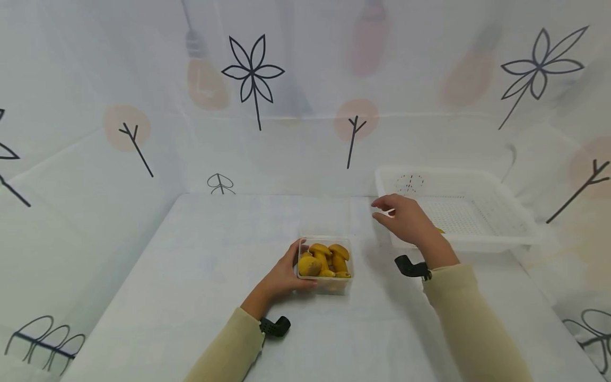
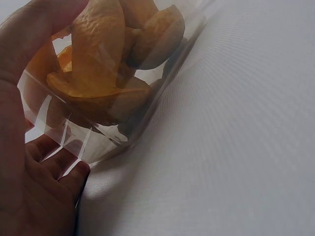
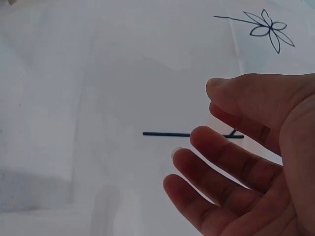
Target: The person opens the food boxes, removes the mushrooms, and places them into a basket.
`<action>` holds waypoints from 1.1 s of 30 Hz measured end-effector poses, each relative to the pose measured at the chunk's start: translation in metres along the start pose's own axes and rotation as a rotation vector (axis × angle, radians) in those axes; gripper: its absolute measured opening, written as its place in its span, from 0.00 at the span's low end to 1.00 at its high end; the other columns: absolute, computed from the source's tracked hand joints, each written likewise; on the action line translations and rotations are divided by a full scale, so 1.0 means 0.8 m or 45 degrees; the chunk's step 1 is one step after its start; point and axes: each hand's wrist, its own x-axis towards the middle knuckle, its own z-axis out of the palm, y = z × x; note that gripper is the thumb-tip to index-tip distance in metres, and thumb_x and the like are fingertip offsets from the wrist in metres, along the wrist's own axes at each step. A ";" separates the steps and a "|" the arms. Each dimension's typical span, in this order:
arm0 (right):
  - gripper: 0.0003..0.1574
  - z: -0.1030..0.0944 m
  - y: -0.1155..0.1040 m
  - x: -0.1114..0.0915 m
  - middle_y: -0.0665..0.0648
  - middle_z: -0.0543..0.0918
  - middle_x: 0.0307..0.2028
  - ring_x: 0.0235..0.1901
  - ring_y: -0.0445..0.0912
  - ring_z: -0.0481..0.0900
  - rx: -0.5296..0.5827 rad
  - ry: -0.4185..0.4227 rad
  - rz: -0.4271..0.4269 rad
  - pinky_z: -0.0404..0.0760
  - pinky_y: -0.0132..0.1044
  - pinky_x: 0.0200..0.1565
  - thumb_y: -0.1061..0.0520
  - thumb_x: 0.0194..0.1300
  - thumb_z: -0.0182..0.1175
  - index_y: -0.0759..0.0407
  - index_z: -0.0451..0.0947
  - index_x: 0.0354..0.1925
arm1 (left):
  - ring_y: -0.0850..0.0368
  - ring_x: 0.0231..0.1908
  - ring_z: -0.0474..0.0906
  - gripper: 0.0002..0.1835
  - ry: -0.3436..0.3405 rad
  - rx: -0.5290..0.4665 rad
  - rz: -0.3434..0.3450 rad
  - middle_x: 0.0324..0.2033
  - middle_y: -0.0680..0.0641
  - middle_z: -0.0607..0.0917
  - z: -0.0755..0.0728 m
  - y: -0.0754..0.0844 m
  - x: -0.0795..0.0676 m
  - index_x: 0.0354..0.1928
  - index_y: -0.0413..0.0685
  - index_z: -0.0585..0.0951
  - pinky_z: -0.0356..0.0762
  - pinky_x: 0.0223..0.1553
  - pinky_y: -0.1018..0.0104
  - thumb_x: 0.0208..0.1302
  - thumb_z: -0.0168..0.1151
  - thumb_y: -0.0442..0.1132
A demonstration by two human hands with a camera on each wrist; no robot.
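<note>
In the middle of the frame, slightly below centre, the left hand (image 1: 284, 273) gripped the left side of a clear box (image 1: 334, 287), its fingers and thumb wrapped around the wall. The box stood upright, holding yellow mushrooms (image 1: 339, 261). It looked light, thin-walled, smooth and probably a little slippery; the side walls seemed the best hold, without squeezing hard. The mushrooms looked firm and easiest to pinch by stem or cap. Right of centre, the right hand (image 1: 406, 217) hung with parted, gently bent fingers, holding nothing, near the left end of a white basket (image 1: 477, 242).
</note>
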 end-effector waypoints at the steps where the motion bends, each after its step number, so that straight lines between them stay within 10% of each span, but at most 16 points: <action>1: 0.20 0.002 -0.003 -0.001 0.61 0.79 0.56 0.53 0.57 0.77 -0.004 0.001 -0.009 0.79 0.53 0.54 0.53 0.69 0.58 0.57 0.76 0.56 | 0.51 0.73 0.56 0.59 -0.001 0.003 0.001 0.70 0.51 0.64 0.000 0.000 0.000 0.74 0.63 0.49 0.54 0.74 0.50 0.45 0.78 0.53; 33: 0.19 0.061 -0.063 -0.020 0.51 0.82 0.51 0.49 0.50 0.80 0.071 -0.116 -0.309 0.82 0.47 0.52 0.49 0.65 0.63 0.52 0.79 0.53 | 0.47 0.74 0.55 0.59 -0.044 0.018 -0.047 0.72 0.46 0.62 -0.006 0.024 -0.008 0.76 0.52 0.47 0.52 0.74 0.47 0.49 0.77 0.48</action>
